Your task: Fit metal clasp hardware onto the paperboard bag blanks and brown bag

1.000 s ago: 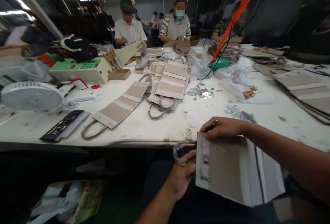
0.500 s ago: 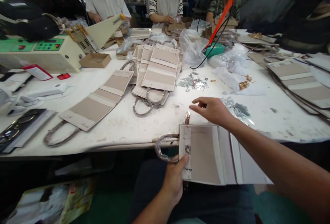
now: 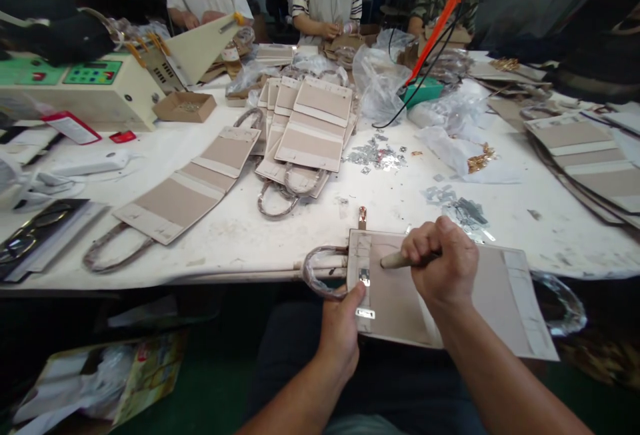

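A beige bag panel (image 3: 475,281) lies opened flat at the table's front edge, with a plastic-wrapped handle at each end. My left hand (image 3: 343,321) grips its left end, the thumb beside a small square metal piece (image 3: 365,275). Below the thumb is a flat metal plate (image 3: 365,313). A strap with a shiny metal tip (image 3: 363,216) sticks out beyond the panel's far edge. My right hand (image 3: 445,261) is closed around a tool with a tapered light-brown end (image 3: 394,261), held over the panel and pointing left.
Similar bag panels (image 3: 313,121) are stacked mid-table, with another (image 3: 185,188) to the left and more (image 3: 590,155) at right. Silver metal pieces (image 3: 375,155) lie scattered. A machine (image 3: 115,91) stands at left. An orange cord (image 3: 440,15) hangs down. People sit across the table.
My right hand, empty before, now holds the tool and has moved down over the panel. The panel has opened out flat to the right, and a metal plate now shows below my left thumb.
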The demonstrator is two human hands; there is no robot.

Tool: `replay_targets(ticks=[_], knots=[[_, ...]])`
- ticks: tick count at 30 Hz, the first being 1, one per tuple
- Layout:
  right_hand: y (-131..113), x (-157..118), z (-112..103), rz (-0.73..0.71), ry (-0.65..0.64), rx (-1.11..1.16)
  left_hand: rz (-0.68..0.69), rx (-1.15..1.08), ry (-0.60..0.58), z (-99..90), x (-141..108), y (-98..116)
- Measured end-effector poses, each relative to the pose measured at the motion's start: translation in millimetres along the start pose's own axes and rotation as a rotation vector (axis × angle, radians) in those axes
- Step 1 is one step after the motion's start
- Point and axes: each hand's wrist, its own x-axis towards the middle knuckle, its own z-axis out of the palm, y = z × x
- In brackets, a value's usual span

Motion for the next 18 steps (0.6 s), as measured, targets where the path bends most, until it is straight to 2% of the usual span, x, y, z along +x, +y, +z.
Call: replay_targets(ticks=[6, 8, 13, 15, 18], knots=[[6.0, -9.3, 12.6, 0.099, -0.058, 0.084, 0.022, 0.006, -0.006, -1.3, -0.5, 1.0], [5.1, -11.7, 17.8, 0.083, -0.098, 0.048, 0.021, 0.014, -0.019, -2.1, -1.1, 2.3], [-12.3, -13.2, 29.5, 0.022, -0.289, -0.058, -0.028, 0.014, -0.037, -4.4, -0.5, 3.1], [-11.8, -15.6, 30.0, -0.015, -0.300, -0.084, -0.013, 0.013, -0.045, -5.2, 0.6, 2.5], [-2.9, -20.4, 29.4, 0.007, -0.322, -0.188, 0.007, 0.006, -0.046, -6.4, 1.8, 2.0]])
